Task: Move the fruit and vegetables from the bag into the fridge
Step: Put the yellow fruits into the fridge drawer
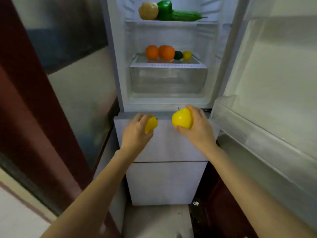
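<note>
At about nine o'clock a dark red door frame [25, 103] with a glass panel [82, 93] runs down the side of the view. Just left of centre, the person's left hand [135, 133] is held out in front of the closed lower drawers [164, 148] of the fridge [118, 66], its fingers curled round a small yellow fruit [151, 124] of longish shape, most of which is hidden by the hand. Straight up at twelve o'clock the fridge compartment stands open: on the top shelf [163, 21] lie a pale brown potato [148, 11], a green pepper [164, 9] touching it, and a long green cucumber [187, 16] just beside the pepper toward one o'clock. Below, on the glass shelf [137, 61] over a clear crisper drawer [169, 79], sit two oranges [151, 52] [167, 52] close together, then a small dark green fruit [178, 55] and a small yellow one [187, 54], all in a row. Just right of centre, the right hand [197, 127] grips a round yellow apple [181, 118], thumb beneath and fingers wrapped over its far side; the apple hangs level with the bottom lip of the open compartment, near the other yellow fruit but apart from it. At three o'clock the open fridge door [274, 83] swings toward the viewer, with a clear door bin [248, 127] along its lower part. The bag is not visible.
</note>
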